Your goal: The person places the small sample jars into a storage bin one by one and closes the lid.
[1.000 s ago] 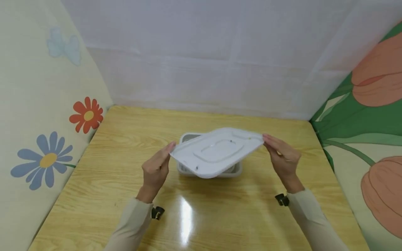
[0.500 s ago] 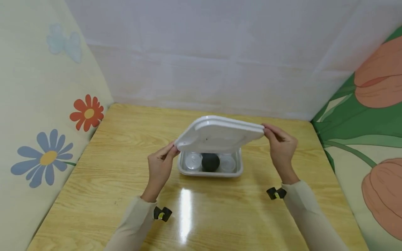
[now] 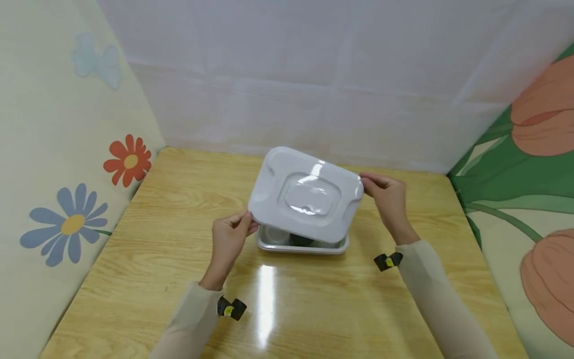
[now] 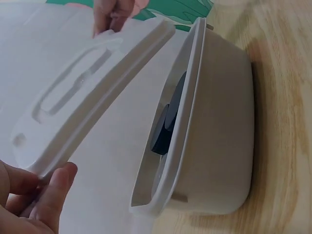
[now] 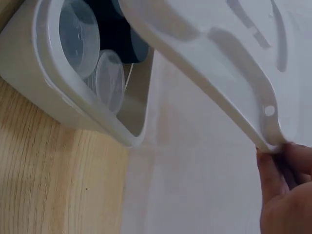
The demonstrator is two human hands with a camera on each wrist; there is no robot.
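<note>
Both hands hold a white plastic lid [image 3: 269, 199] tilted above a white storage box [image 3: 305, 249]. My left hand [image 3: 229, 242] pinches the lid's left edge between thumb and fingers, and my right hand [image 3: 389, 202] pinches its right edge. In the left wrist view the lid [image 4: 92, 92] stands apart from the box's rim [image 4: 183, 141]. Inside the box, dark round objects [image 4: 163, 129] show beneath the lid. Clear plastic containers [image 5: 80, 41] with round lids sit beside a dark one [image 5: 117, 39] in the right wrist view. Much of the box's inside is hidden by the lid in the head view.
The box stands on a wood-grain table [image 3: 179, 189]. A white cloth [image 3: 278, 75] hangs behind it, with a flower-printed panel [image 3: 71, 149] at the left and a tulip-printed panel [image 3: 538, 199] at the right.
The lid has been turned over and tilted, its underside showing half a second ago and its top face now. My right hand has moved slightly left. Both hands keep their grip.
</note>
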